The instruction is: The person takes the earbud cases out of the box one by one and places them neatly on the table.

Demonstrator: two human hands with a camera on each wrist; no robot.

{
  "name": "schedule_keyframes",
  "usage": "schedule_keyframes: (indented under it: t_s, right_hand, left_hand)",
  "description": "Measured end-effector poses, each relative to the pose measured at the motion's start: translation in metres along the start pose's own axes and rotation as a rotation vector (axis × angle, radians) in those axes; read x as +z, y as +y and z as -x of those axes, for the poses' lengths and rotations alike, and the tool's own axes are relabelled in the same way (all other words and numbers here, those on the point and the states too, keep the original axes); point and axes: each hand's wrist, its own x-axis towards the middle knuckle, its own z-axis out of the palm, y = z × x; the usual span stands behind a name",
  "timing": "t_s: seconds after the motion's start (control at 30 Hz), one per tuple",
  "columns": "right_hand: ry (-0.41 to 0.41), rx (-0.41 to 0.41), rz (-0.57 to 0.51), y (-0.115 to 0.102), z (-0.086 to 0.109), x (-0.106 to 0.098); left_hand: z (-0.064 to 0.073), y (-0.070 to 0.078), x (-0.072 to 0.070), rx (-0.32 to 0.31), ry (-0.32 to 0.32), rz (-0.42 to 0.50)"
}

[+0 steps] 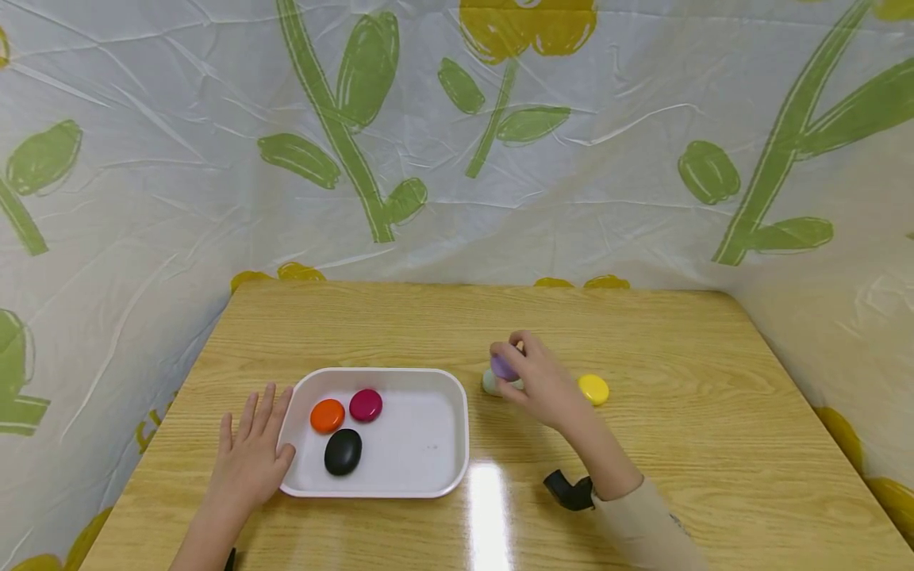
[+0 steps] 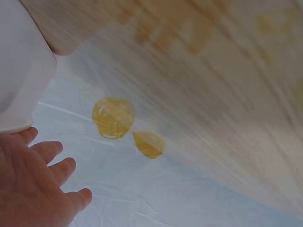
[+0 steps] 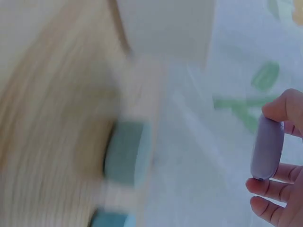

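My right hand [image 1: 546,388] pinches a smooth purple rounded piece [image 3: 268,146] between thumb and fingers, held above the table. Just below it in the head view lies a pale green piece [image 1: 489,382], partly covered by the hand. A glossy yellow disc [image 1: 593,389] sits to the right of that hand. My left hand [image 1: 253,456] rests with fingers extended against the left side of a white tray [image 1: 421,452]. Inside the tray are an orange disc [image 1: 328,415], a magenta disc [image 1: 366,405] and a black oval piece [image 1: 343,452].
A wood-grain table [image 1: 685,428] carries everything. A white sheet [image 1: 571,214] with printed flowers hangs behind and at the sides. A black curved piece [image 1: 569,490] shows by the right wrist. In the right wrist view, a teal piece [image 3: 111,219] stands near the pale green one.
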Motion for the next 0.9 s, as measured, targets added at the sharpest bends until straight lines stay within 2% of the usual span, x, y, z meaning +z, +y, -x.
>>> schedule_keyframes:
  t_s: [0.1,0.33,0.47,0.7,0.9]
  right_hand:
    - [0.019,0.061,0.011,0.019,0.009,-0.01]
    - [0.06,0.204,-0.051,0.058,0.033,-0.022]
    - [0.078,0.273,-0.016,0.075,0.047,-0.026]
    - [0.018,0.404,-0.007,0.097,0.068,-0.033]
    - [-0.038,0.464,0.02,0.112,0.083,-0.031]
  left_hand:
    - [0.0,0.0,0.001,0.005,0.013,0.008]
    - [-0.001,-0.001,0.002,0.006,0.014,0.015]
    - [-0.001,-0.001,0.002,0.005,0.015,0.008]
    - [-0.002,-0.001,0.001,0.009,0.022,0.013]
    - [-0.002,-0.002,0.001,0.009,0.024,0.018]
